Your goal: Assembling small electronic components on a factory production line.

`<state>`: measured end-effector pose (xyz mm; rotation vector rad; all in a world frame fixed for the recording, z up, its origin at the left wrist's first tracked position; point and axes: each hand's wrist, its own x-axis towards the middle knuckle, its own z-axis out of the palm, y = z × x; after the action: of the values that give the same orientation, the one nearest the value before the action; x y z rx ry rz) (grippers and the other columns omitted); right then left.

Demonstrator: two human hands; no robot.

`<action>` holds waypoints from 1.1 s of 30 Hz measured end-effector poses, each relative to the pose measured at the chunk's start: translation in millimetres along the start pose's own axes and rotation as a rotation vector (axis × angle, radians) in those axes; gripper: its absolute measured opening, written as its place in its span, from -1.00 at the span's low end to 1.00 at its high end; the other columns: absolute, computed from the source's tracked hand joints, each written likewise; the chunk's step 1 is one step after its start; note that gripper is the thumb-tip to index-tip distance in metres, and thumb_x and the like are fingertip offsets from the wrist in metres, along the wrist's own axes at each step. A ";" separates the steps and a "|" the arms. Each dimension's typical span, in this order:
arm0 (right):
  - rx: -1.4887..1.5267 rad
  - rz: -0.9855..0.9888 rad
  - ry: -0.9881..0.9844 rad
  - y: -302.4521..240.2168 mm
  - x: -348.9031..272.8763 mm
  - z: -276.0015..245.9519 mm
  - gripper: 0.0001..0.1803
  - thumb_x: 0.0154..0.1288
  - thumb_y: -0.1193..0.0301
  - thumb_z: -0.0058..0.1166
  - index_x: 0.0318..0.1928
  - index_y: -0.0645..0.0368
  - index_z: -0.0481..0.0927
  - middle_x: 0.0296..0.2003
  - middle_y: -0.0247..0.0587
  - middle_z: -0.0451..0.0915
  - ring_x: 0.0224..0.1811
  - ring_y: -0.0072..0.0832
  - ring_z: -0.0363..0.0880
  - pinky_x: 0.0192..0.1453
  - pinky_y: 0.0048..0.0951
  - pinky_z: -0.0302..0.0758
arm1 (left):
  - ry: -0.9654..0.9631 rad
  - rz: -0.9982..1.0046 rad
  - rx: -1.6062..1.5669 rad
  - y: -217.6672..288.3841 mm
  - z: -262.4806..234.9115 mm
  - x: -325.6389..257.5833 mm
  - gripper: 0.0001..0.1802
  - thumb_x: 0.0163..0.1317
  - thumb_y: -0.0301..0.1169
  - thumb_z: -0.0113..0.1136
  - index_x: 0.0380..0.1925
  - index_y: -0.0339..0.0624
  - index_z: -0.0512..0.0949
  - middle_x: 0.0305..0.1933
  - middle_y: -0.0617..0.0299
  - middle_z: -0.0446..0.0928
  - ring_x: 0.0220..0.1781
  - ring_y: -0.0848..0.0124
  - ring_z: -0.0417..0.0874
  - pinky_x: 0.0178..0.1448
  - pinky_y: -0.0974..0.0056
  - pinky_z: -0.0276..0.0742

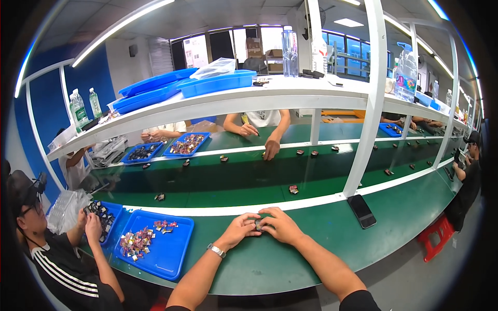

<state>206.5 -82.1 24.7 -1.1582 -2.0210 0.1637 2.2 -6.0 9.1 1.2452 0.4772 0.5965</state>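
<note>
My left hand, with a watch at its wrist, and my right hand meet over the green tabletop. Between their fingertips they pinch one small dark part, whose exact kind I cannot make out because the fingers cover most of it. To the left of my left hand lies a blue tray with a heap of small pink, yellow and silver pieces in it. A similar small piece rests on the green belt just beyond my hands.
A black phone lies to the right, beside a white post. Along the belt several small parts are spread. A co-worker at left handles dark parts over another blue tray; others sit opposite. Above runs a white shelf with trays and bottles.
</note>
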 end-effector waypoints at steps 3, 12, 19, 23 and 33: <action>-0.019 -0.010 0.009 -3.2 3.2 4.5 -0.84 0.15 0.43 0.29 -0.22 0.11 0.68 0.10 -0.20 0.52 0.19 -0.18 0.43 0.22 -0.22 0.44 | -0.004 -0.025 0.006 -0.3 3.9 -0.7 -0.67 0.43 -0.59 -0.06 0.17 -0.29 0.36 0.06 0.04 0.56 0.04 0.32 0.65 0.15 0.24 0.67; -0.062 -0.023 0.017 -2.6 3.2 3.5 -0.88 0.16 0.43 0.26 -0.26 0.12 0.70 0.05 -0.24 0.54 0.16 -0.22 0.45 0.22 -0.25 0.44 | 0.001 -0.015 -0.011 -2.0 4.3 -0.4 -0.61 0.39 -0.63 -0.03 0.21 -0.29 0.35 0.13 0.04 0.52 0.09 0.32 0.63 0.19 0.21 0.65; 0.022 0.083 0.042 -2.3 1.2 6.9 -0.90 0.16 0.43 0.25 -0.29 0.12 0.71 0.06 -0.27 0.57 0.20 -0.23 0.43 0.26 -0.26 0.42 | -0.079 0.031 0.013 -0.7 4.8 -1.1 -0.58 0.35 -0.68 -0.01 0.22 -0.32 0.35 0.12 0.07 0.53 0.12 0.37 0.60 0.21 0.25 0.63; 0.060 0.112 0.008 -4.1 -0.4 5.1 -0.89 0.16 0.43 0.25 -0.28 0.12 0.71 0.08 -0.26 0.56 0.21 -0.23 0.43 0.29 -0.24 0.40 | -0.076 0.015 0.026 -2.4 2.7 -1.7 -0.60 0.37 -0.67 -0.02 0.21 -0.32 0.36 0.11 0.08 0.53 0.12 0.38 0.59 0.21 0.25 0.63; 0.091 0.143 0.045 -6.6 -5.4 8.5 -0.87 0.19 0.40 0.24 -0.26 0.12 0.72 0.09 -0.23 0.55 0.25 -0.25 0.40 0.28 -0.26 0.41 | -0.063 -0.005 -0.003 -3.1 3.6 -0.4 -0.63 0.41 -0.61 -0.05 0.21 -0.32 0.36 0.13 0.09 0.52 0.14 0.36 0.59 0.24 0.24 0.62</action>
<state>197.7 -88.0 18.8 -1.2381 -1.8722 0.2953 4.7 -9.6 7.0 1.2556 0.4260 0.5518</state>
